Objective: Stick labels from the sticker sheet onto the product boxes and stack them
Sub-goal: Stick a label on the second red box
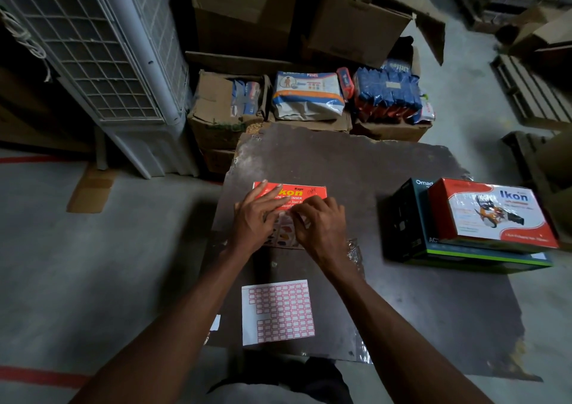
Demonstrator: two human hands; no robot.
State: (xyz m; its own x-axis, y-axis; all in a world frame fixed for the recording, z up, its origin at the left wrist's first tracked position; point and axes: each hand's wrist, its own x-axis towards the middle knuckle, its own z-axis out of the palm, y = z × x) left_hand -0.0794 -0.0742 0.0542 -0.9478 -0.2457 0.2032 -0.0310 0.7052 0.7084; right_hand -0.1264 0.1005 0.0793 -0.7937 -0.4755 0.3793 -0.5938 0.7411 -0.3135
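The sticker sheet (278, 312) lies nearest, below both hands. The left hand (255, 217) presses flat, fingers spread, on the red box (291, 196); the right hand (322, 222) pinches, presumably a label, at its near edge.

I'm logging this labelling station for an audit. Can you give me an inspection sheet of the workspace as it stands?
Surface: dark worn board lying on the concrete floor.
Job's things: red Ikon box under both hands; sticker sheet nearer the person, partly used; stack of two boxes at right.
Clutter: clear plastic wrap by the box.
Grippers: left hand flat on the box; right hand pressing at its near edge.
Cables: nothing seen.
Surroundings: cardboard cartons, packaged goods, air cooler.
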